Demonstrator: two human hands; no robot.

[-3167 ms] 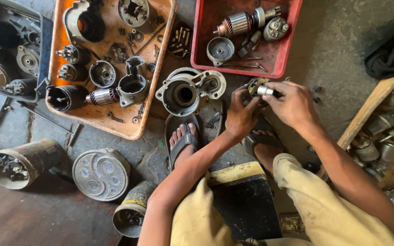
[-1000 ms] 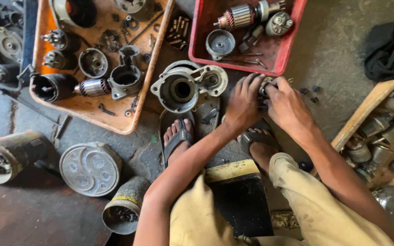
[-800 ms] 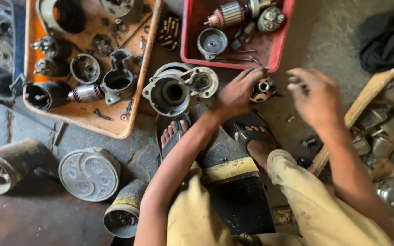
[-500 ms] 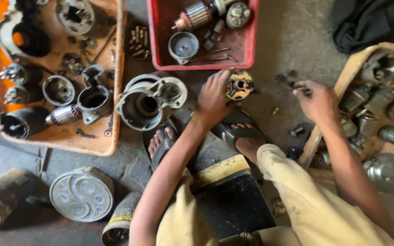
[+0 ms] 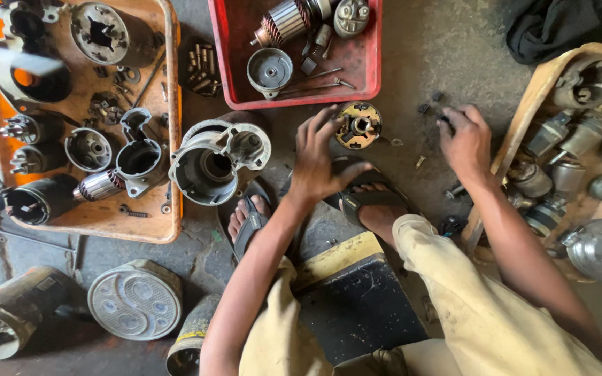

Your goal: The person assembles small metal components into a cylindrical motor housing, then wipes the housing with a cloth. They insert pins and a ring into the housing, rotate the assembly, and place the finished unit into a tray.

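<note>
Holding motor parts — red tray [image 5: 226, 56], armature [image 5: 283, 21]; orange tray [image 5: 173, 139], housings.

brush holder plate [image 5: 358, 125] | round, brass-coloured, dark hub in the middle | lies flat on the grey floor | just below the red tray, touching the left fingertips
</note>
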